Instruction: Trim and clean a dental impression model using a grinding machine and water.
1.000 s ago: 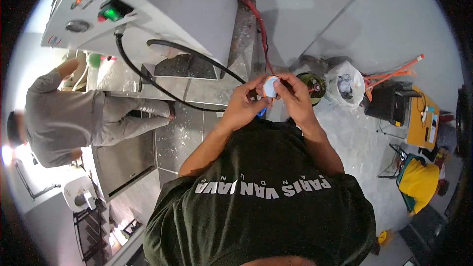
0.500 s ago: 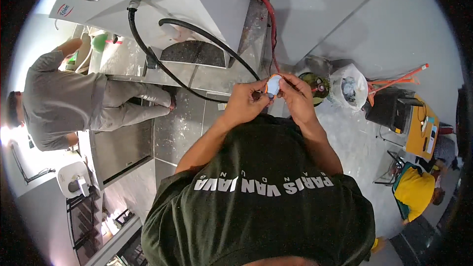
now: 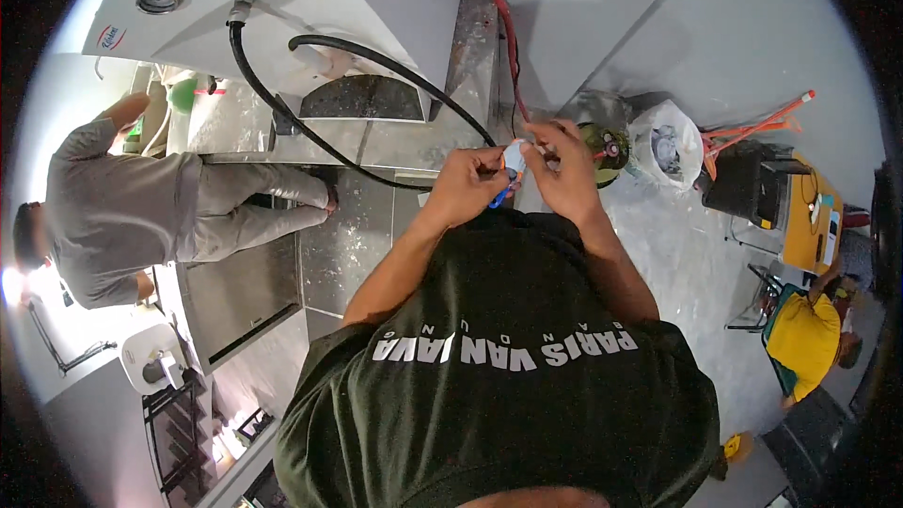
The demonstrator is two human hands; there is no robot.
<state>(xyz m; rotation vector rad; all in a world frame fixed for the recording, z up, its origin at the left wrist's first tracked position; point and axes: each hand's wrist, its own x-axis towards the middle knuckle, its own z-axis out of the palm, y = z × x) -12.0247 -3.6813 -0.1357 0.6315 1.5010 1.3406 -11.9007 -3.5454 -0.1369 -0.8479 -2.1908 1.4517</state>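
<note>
In front of my chest both hands meet around a small pale blue-white piece with an orange edge (image 3: 514,155). My left hand (image 3: 461,190) pinches it from the left, thumb and fingers closed. A slim bright blue part (image 3: 500,198) sticks out below the left fingers; whether it belongs to the piece I cannot tell. My right hand (image 3: 567,172) is at the piece's right side, its thumb against it and its index finger bent above. The rest of the right fingers are partly hidden, and the piece is too small to name its kind.
Ahead stands a white machine (image 3: 395,0) with a gauge, a green-lit switch and a black hose (image 3: 329,152). A red hose (image 3: 503,9) runs beside it. Right of my hands are a green bucket (image 3: 602,146) and a bag-lined bin (image 3: 670,179). At left bends a person in grey (image 3: 122,193).
The pale piece has turned between my fingers, and the blue part now shows below it. My right fingers have lifted slightly. The view has shifted a little.
</note>
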